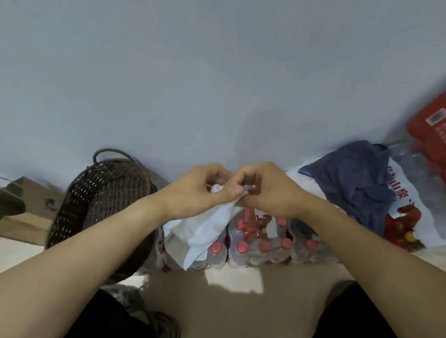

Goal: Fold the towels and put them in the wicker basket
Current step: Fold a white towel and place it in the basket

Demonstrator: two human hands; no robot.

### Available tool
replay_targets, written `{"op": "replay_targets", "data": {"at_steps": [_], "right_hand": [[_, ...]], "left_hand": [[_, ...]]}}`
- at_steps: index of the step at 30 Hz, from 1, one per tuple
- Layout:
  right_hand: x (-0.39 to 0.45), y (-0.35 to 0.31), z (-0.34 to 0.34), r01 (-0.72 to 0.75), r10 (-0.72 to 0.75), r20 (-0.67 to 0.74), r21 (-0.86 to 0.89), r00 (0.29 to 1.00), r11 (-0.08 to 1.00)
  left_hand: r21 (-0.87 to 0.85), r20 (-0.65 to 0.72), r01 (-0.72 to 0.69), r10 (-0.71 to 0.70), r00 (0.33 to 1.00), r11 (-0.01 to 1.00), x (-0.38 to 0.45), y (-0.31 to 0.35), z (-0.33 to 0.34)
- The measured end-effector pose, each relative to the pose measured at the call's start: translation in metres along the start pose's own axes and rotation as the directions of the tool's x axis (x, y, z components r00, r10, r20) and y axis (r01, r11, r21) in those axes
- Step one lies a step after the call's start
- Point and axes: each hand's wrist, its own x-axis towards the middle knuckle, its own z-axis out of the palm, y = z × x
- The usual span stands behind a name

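Head view, items by size. Wall [196, 64]: pale grey, fills the upper half. Floor [230, 306]: beige, carries everything below. Wicker basket [103, 204]: dark brown, one loop handle, stands at the floor's far edge against the wall, left of the hands. Bottle pack [264, 246]: shrink-wrapped, red caps, on the floor just right of the basket. Blue towel [355, 181]: crumpled, lies on a printed plastic bag [420, 220] toward the far right corner. Paper bag [26, 207]: brown, far left. White towel [203, 230]: hangs above the bottle pack, bunched at its top. Left hand [202, 191]: fingers curled, pinches the towel's top. Right hand [264, 189]: fingers curled, pinches the same top, touching the left.
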Motion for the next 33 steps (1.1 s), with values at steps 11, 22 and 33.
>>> {"op": "replay_targets", "data": {"at_steps": [11,22,33], "right_hand": [[-0.033,0.006,0.006,-0.243,0.219,-0.148,-0.164,0.964,0.956],[-0.042,-0.007,-0.005,-0.44,0.46,0.014,-0.266,0.888,0.858],[-0.045,-0.041,-0.041,-0.231,0.247,-0.057,0.207,0.967,0.951]], "left_hand": [[-0.25,0.117,0.025,0.005,0.993,0.968,-0.007,0.008,-0.004],[-0.674,0.063,0.089,-0.064,0.996,0.733,-0.004,0.016,-0.005],[-0.679,-0.125,0.108,-0.26,0.957,0.726,-0.003,0.022,-0.008]]}}
